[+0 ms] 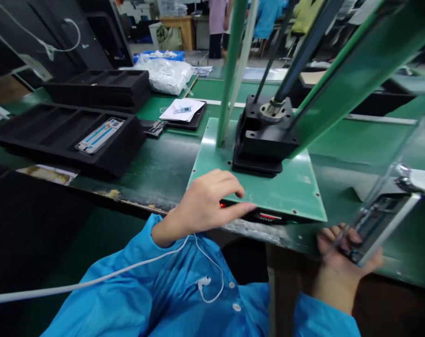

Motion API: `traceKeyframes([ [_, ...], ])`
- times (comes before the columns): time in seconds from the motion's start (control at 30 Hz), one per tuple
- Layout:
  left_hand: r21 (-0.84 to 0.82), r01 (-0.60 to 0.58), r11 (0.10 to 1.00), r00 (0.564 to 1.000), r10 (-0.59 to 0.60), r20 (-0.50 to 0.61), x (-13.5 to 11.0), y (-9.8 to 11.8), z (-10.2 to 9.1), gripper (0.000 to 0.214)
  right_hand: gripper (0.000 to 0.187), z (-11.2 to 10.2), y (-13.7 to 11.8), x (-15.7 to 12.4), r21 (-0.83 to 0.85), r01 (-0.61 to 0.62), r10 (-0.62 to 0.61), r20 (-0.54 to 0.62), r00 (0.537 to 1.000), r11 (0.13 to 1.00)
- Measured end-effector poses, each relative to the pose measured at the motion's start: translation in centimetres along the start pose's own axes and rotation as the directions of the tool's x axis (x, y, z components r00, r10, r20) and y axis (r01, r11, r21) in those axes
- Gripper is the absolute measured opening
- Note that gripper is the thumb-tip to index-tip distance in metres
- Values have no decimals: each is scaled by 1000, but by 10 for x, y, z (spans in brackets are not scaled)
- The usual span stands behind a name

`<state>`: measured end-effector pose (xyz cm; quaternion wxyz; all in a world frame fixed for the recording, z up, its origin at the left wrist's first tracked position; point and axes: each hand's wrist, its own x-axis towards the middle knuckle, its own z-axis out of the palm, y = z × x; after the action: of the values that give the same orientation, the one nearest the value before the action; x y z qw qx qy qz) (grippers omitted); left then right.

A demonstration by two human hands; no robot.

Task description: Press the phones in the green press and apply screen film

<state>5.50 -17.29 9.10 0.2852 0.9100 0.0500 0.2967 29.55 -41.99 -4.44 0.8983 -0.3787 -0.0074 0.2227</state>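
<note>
While right hand grips blurred phone-like part to right of green press base, left hand sits loosely open at base's front edge, thumb near red display, characters illegible. Pale logo on dark casing, upper left, too small to read. 1 phone frame with blue strips lies in black foam tray.

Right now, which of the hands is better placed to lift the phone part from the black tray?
Left, I'd judge: the left hand looks empty, at the front edge of the green base, nearer the phone part. The right hand holds a silver-edged device right of the base.
</note>
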Motion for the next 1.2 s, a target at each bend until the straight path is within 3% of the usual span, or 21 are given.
traceKeyframes([
  [0.1, 382, -31, 923, 996, -1, 84, -2, -23, 14, 45, 21, 0, 1, 0, 106, 0, -6, 56, 998, 994],
  [0.2, 475, -83, 876, 981, -12, 195, -4, -32, 22, 60, 52, -3, 2, 2, 121, 14, -22, 65, 998, 993],
  [0.3, 499, -91, 862, 981, -8, 193, -2, -33, 23, 62, 64, -5, 3, 4, 112, 16, -24, 68, 997, 994],
  [0.53, 505, -51, 861, 991, -19, 133, -8, -46, 27, 56, 56, -6, 4, 4, 117, 23, -31, 64, 997, 993],
  [0.7, 494, -106, 863, 956, -48, 288, 2, -48, 26, 71, 44, -10, 4, 4, 142, -6, -7, 94, 996, 990],
  [0.87, 493, -53, 868, 903, -170, 395, 22, -45, 23, 79, 47, -13, 5, 4, 192, -20, -1, 108, 994, 981],
  [1.2, 465, -9, 885, 911, -184, 368, 20, -51, 28, 75, 54, -8, 4, 1, 192, -25, 3, 118, 993, 981],
])
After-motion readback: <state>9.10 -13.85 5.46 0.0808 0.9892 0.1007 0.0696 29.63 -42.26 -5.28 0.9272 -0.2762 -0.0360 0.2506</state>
